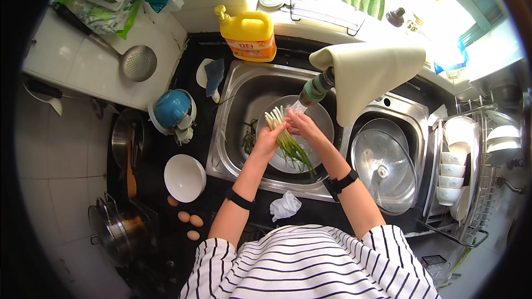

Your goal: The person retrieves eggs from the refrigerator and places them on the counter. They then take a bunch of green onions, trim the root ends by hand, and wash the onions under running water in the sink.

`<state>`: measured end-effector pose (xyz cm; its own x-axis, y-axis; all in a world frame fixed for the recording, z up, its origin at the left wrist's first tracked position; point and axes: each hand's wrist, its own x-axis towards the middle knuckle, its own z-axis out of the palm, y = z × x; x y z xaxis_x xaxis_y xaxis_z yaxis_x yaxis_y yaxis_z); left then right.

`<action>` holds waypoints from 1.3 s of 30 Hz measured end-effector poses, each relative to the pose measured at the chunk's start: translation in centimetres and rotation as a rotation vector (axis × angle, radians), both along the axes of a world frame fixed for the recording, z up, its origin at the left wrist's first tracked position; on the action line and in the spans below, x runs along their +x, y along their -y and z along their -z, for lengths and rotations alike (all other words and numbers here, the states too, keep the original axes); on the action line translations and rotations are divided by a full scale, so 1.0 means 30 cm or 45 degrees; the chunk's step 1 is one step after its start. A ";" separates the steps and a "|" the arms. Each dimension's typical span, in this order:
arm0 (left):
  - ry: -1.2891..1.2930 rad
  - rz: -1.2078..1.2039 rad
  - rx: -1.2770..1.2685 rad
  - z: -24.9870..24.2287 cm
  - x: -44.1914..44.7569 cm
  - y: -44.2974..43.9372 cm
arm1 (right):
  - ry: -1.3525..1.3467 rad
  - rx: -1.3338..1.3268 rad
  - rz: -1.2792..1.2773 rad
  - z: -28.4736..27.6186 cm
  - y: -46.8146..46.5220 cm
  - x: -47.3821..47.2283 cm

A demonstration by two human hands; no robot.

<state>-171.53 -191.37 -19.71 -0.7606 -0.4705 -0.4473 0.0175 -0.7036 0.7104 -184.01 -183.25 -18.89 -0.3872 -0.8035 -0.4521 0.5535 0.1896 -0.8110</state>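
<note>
My left hand (267, 140) is closed around a bunch of green onions (291, 147), its white ends pointing up and its green leaves hanging down to the right. Beside the white ends, under the running faucet (314, 91), is my right hand (303, 124); its fingers are bent near the bunch, and whether they grip any stalk is unclear. Below both hands a round metal basin (326, 118) stands in the left bowl of the steel sink (241, 87). Dark green scraps (249, 137) lie in the sink left of the basin.
A cream cloth (374, 70) drapes over the faucet. Glass lids (384, 174) fill the right sink bowl, with a dish rack (478, 174) beyond. On the left stand a white bowl (185, 177), several eggs (196, 220) and a blue bowl (171, 108). A yellow detergent jug (249, 37) stands behind the sink.
</note>
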 end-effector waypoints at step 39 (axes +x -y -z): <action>1.140 0.985 -1.020 0.148 0.191 0.084 | -1.769 0.675 -0.621 0.555 0.014 0.054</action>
